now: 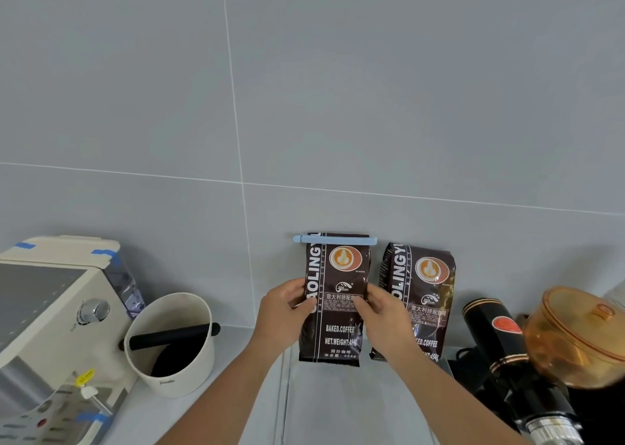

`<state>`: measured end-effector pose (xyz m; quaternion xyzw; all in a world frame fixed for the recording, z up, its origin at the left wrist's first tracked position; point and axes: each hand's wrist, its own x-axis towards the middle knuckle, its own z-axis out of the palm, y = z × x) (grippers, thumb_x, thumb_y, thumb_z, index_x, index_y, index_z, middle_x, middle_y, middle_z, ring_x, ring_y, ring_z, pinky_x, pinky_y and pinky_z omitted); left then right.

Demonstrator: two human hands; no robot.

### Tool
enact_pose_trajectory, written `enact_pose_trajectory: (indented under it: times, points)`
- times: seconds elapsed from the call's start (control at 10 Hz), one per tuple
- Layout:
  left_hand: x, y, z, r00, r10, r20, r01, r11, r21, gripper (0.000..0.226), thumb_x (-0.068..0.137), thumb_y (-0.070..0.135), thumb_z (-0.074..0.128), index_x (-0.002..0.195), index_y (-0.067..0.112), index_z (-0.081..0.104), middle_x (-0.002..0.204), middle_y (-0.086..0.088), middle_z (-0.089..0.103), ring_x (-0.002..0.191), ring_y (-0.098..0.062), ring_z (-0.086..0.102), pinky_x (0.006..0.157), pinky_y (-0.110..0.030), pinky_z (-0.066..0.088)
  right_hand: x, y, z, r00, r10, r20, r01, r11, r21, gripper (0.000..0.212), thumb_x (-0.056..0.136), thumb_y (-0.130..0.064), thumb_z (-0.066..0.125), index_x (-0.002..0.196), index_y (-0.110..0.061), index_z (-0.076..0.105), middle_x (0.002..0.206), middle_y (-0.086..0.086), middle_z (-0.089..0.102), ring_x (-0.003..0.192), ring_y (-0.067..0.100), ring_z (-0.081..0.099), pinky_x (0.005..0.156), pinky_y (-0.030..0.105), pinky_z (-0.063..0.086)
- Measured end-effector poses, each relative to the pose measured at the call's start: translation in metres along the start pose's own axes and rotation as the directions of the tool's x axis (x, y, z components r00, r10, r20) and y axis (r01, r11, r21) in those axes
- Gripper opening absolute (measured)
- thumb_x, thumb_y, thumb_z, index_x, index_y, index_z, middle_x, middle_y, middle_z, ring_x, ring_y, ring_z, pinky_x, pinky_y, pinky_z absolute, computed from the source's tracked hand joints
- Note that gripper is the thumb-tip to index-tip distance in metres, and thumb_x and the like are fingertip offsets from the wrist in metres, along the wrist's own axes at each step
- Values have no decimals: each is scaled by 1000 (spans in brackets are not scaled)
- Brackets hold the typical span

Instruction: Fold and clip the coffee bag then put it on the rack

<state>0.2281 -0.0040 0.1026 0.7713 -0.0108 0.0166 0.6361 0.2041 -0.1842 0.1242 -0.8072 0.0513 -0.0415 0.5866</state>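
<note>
clipped coffee bag between both hands (upright)

The held coffee bag carried vertical white letters, partly hidden by fingers, reading "AOLINGY"; below ran Chinese "意大利拼配", then "BAKED.COFFEE", "NET.WEIGHT:454", cut at the edge. Small vertical "BAKED COFFEE" ran beside the big letters. The second coffee bag, at 3 o'clock of the first, showed "OLINGYU", the same Chinese line, and "KED.COFFEE" behind a wrist. The white bin at 9 o'clock had a small logo near its base, too small to read. The grinder's red badge was unreadable.
</note>
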Motion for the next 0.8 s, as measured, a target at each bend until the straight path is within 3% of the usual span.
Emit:
enact_pose_trajectory:
  times: [0.3, 0.6, 0.8]
  points:
    - [0, 0, 0, 1000, 5, -27, -4, 1000, 8, 31, 84, 7, 69, 112, 20, 68, 102, 6, 75, 94, -6, 70, 81, -24, 57, 0, 0, -2, 999, 21, 32, -22, 999, 32, 37, 92, -10, 59, 89, -46, 65, 95, -16, 76, 92, 5, 71, 79, 25, 57]
    - [-1, 6, 0, 999, 19, -45, -15, 997, 73, 28, 83, 8, 69, 109, 21, 69, 96, 8, 74, 90, -3, 69, 80, -25, 57, 2, -8, -7, 997, 70, 43, -73, 993, 89, 36, 92, -7, 56, 81, -38, 69, 97, -9, 76, 97, 14, 70, 93, 42, 56]
    - [-6, 17, -6, 995, -53, -88, 62, 993, 99, 23, 86, 15, 67, 109, 18, 69, 94, 3, 73, 83, -8, 69, 64, -15, 48, -10, -29, -24, 992, 89, 92, -109, 963, 247, 32, 94, -6, 56, 84, -33, 70, 82, -16, 74, 84, -1, 66, 74, 16, 49]
